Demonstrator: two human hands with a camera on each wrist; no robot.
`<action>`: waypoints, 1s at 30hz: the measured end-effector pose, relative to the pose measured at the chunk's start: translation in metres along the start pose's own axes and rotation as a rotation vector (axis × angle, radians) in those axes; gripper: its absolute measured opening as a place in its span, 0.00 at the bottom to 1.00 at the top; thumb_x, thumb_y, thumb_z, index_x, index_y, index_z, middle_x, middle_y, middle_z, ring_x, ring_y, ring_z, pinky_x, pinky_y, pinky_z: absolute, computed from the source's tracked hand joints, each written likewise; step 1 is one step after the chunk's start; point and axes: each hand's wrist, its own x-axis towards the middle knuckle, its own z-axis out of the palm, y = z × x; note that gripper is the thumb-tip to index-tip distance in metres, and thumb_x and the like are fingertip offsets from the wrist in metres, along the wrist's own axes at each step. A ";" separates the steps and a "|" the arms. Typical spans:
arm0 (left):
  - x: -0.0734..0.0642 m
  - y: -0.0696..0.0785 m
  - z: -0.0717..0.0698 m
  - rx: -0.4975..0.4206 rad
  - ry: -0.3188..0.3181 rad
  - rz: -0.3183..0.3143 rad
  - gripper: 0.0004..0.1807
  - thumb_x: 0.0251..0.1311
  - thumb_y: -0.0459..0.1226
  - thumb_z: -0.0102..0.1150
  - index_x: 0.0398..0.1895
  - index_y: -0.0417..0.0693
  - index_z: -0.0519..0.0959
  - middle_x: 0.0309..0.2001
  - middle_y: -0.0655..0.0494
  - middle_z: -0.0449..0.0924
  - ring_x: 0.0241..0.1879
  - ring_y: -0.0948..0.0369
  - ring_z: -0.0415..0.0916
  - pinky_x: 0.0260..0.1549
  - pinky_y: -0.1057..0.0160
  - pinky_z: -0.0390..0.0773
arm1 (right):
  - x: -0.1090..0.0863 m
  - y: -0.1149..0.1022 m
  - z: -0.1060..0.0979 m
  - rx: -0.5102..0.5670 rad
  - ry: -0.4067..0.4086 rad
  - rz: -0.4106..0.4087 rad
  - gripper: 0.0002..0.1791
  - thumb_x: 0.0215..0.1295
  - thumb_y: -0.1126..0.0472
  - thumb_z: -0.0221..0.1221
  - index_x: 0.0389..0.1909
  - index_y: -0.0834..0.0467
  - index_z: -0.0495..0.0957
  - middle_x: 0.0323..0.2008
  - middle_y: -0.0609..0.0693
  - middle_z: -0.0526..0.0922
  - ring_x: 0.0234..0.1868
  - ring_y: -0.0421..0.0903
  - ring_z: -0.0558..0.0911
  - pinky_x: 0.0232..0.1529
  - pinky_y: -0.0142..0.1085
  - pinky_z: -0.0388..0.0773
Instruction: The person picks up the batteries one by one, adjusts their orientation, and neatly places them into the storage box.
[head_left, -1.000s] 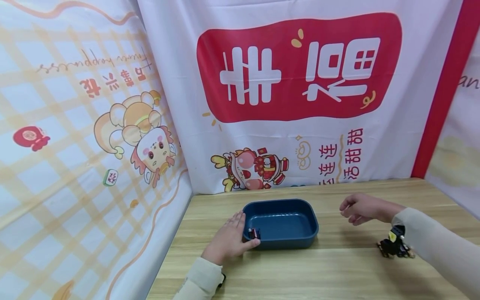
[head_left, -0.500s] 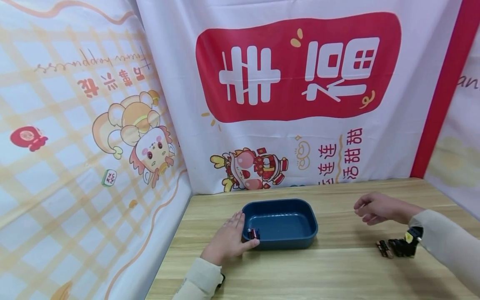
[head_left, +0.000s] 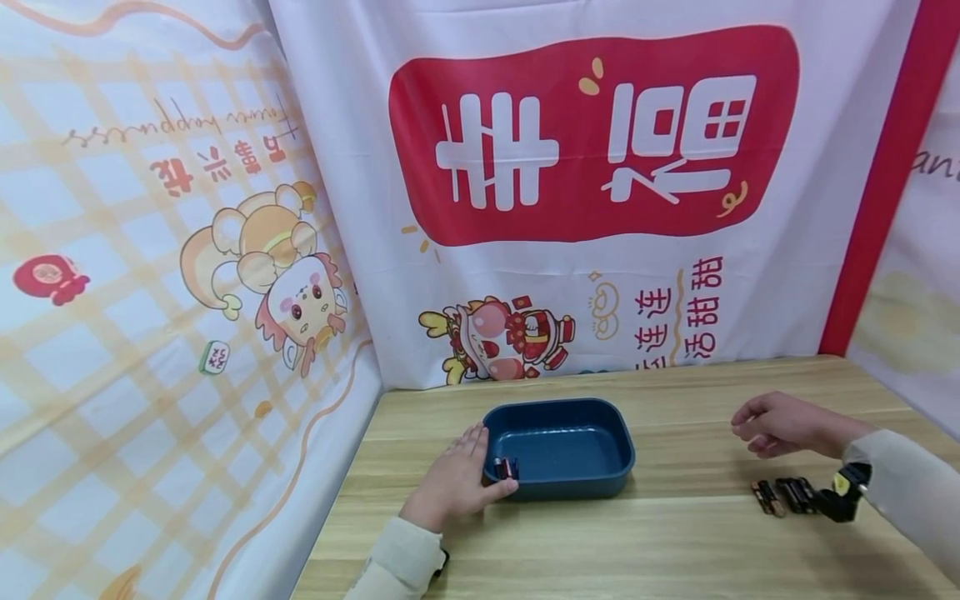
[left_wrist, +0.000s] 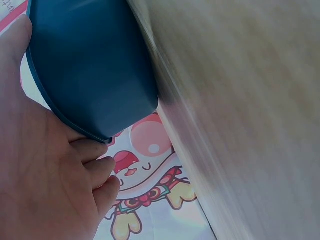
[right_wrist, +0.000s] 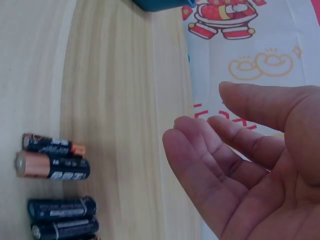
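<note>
A dark blue plastic bin (head_left: 558,490) stands on the wooden table. My left hand (head_left: 453,483) rests against its left end, fingers along the outer wall and the thumb stretched over the front rim. Inside the bin's front left corner lie small reddish and dark batteries (head_left: 506,468), partly hidden by the rim. My right hand (head_left: 787,425) hovers above the table to the right, fingers loosely bent and holding nothing. Several batteries lie side by side nearer the front; a copper-and-black battery (right_wrist: 52,166) and a dark battery (right_wrist: 62,208) show in the right wrist view.
The wooden table (head_left: 570,550) meets a white printed cloth (head_left: 615,317) hanging behind it. Another patterned cloth (head_left: 150,358) closes off the left side. A black wrist camera (head_left: 843,493) sits under the right sleeve, close to the batteries in the head view.
My right hand has moved to the right, away from the bin, and more of the batteries beneath the wrist now show. The left hand has stayed against the bin.
</note>
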 end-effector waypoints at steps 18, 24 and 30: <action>-0.006 0.000 0.005 0.013 0.001 0.004 0.59 0.56 0.76 0.36 0.76 0.39 0.48 0.76 0.45 0.46 0.74 0.50 0.45 0.69 0.50 0.52 | -0.020 0.048 -0.011 -0.002 0.009 0.052 0.12 0.68 0.66 0.56 0.45 0.73 0.74 0.32 0.53 0.76 0.29 0.47 0.79 0.35 0.42 0.83; -0.006 0.000 0.005 0.012 0.008 0.006 0.60 0.55 0.76 0.35 0.76 0.39 0.49 0.76 0.45 0.46 0.74 0.51 0.45 0.69 0.50 0.52 | -0.026 0.056 -0.015 -0.001 0.026 0.081 0.13 0.68 0.66 0.55 0.44 0.74 0.73 0.31 0.52 0.77 0.29 0.46 0.79 0.33 0.41 0.82; -0.005 0.000 0.007 0.013 0.008 -0.006 0.59 0.55 0.76 0.36 0.77 0.40 0.49 0.76 0.47 0.45 0.74 0.52 0.44 0.69 0.51 0.51 | -0.030 0.066 -0.020 -0.002 0.044 0.097 0.15 0.69 0.66 0.54 0.45 0.78 0.71 0.30 0.51 0.76 0.27 0.45 0.79 0.33 0.40 0.83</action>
